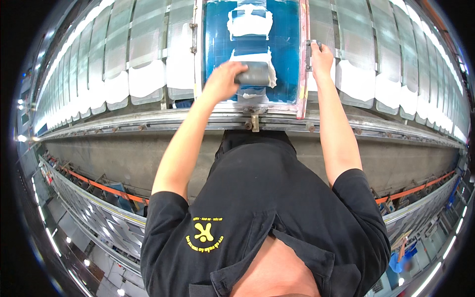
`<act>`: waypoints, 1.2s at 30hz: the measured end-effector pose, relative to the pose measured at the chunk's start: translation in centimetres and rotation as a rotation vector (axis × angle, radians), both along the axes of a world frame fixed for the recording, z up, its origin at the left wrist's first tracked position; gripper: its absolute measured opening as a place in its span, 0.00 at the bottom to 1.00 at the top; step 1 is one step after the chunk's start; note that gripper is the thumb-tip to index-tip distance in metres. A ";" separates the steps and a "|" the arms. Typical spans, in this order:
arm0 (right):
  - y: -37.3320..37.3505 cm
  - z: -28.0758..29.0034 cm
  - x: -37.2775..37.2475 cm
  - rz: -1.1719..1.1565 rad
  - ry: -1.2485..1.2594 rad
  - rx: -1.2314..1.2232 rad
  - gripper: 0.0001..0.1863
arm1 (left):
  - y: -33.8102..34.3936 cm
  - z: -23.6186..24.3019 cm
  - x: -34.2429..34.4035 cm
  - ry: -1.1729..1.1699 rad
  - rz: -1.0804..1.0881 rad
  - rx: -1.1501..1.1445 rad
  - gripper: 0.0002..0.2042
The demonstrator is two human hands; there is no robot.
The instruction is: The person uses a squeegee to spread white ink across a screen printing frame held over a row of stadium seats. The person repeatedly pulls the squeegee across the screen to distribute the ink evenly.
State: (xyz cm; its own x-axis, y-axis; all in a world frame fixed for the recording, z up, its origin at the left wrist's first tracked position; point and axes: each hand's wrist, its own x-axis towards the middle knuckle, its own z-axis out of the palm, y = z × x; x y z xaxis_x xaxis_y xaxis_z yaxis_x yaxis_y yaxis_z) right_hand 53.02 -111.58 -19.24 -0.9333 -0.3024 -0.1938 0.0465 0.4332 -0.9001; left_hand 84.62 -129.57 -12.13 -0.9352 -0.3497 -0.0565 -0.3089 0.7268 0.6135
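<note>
See a long table (163, 117) bowed across the upper part of the view, bearing a row of pale grey-green panels (116, 49) with white lower ends to the left and right. Find on it, at upper centre, a flat frame (198, 64) with a pinkish right edge, enclosing a blue sheet (287, 49). Count two main patches of white paste (252, 27) inside that frame, one near the top of the view and one lower down, plus a small smear below.

Note a broad grey scraper (256, 74), dull and slightly blurred, lying crosswise over the lower patch, with paste showing along its upper edge and right end.

See the left hand (223, 83) just left of centre, grasping the scraper by its left end, with the rest of it reaching rightward past the fingertips. Cannot tell how the fingers sit underneath.

Find the right hand (322, 59) at upper right of centre, with fingers curled around a small metal handle (308, 62) at the frame's right edge, well apart from the scraper.
</note>
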 end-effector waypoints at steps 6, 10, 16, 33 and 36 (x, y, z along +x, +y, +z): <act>-1.4 1.9 -0.4 -0.039 0.095 -0.197 0.18 | 5.9 0.6 6.8 0.037 -0.010 -0.007 0.36; -3.8 5.0 3.1 -0.035 -0.014 -0.292 0.16 | 3.3 2.3 8.8 0.014 -0.019 -0.022 0.36; -10.6 1.5 11.9 -0.029 0.039 -0.311 0.16 | -6.0 3.4 14.4 -0.112 0.012 0.043 0.28; -16.8 -0.6 17.8 0.054 0.139 0.145 0.27 | -22.3 2.1 11.0 -0.110 -0.046 0.016 0.17; -16.2 -2.0 16.7 0.022 0.276 0.243 0.28 | -23.8 1.1 8.6 -0.200 -0.046 0.071 0.15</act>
